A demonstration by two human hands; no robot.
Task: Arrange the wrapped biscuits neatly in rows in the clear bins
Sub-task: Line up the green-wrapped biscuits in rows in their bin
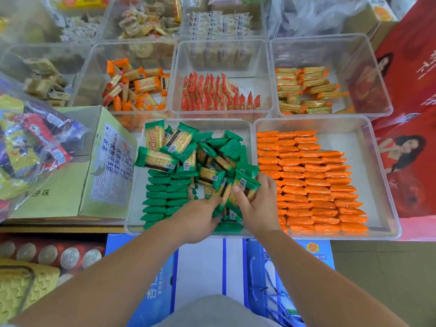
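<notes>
A clear bin (pixel 138 185) in front of me holds green-wrapped biscuits. Two tidy rows of them (pixel 162 197) stand on edge along its left side, and a loose heap (pixel 188 149) fills the back and middle. My right hand (pixel 257 204) grips a bunch of green biscuit packs (pixel 243 185) near the bin's front right. My left hand (pixel 200 215) reaches in beside it, fingers among the packs at the front; what they hold is hidden. The bin to the right (pixel 368 142) holds orange packs (pixel 313 182) in neat rows.
Three clear bins behind hold loose orange packs (pixel 136 86), upright red packs (pixel 219 95) and stacked yellow packs (pixel 304 90). An open cardboard box (pixel 103 161) and a bag of snacks (pixel 30 147) sit left. Red boxes (pixel 410 114) stand right. Cans (pixel 68 256) and blue cartons (pixel 205 267) lie below.
</notes>
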